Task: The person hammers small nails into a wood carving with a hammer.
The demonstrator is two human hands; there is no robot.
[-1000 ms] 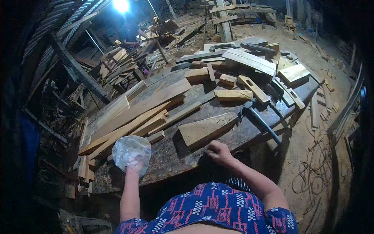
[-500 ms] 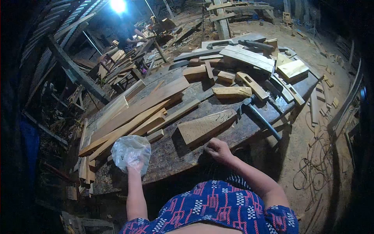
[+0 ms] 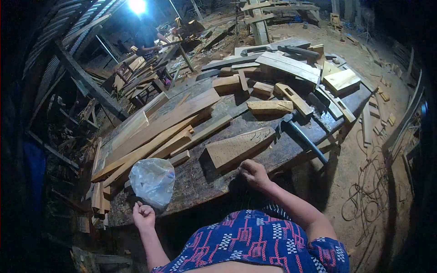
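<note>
A clear plastic bag (image 3: 152, 184) lies near the front left edge of the dark workbench (image 3: 195, 182). Just below its lower left side is my left hand (image 3: 144, 215), outside the bag, fingers curled together; whatever they may hold is too small to make out. My right hand (image 3: 255, 174) rests closed at the bench's front edge, and its fingertips are hidden. Right behind that hand lies a thick tapered wood block (image 3: 240, 146) with dark marks on its top. A hammer (image 3: 302, 138) lies to the right of the block, its handle reaching past the edge.
Long boards (image 3: 164, 122) cover the bench's left side. Cut pieces, a mortised block (image 3: 293, 98) and a wide plank (image 3: 289, 66) are heaped at the back. A co-worker (image 3: 150, 41) is among timber at the far left. Cable coils (image 3: 366, 195) lie on the right floor.
My left hand has come out of the plastic bag and moved down and left of it. The bag stays on the bench. My right hand holds nearly the same place.
</note>
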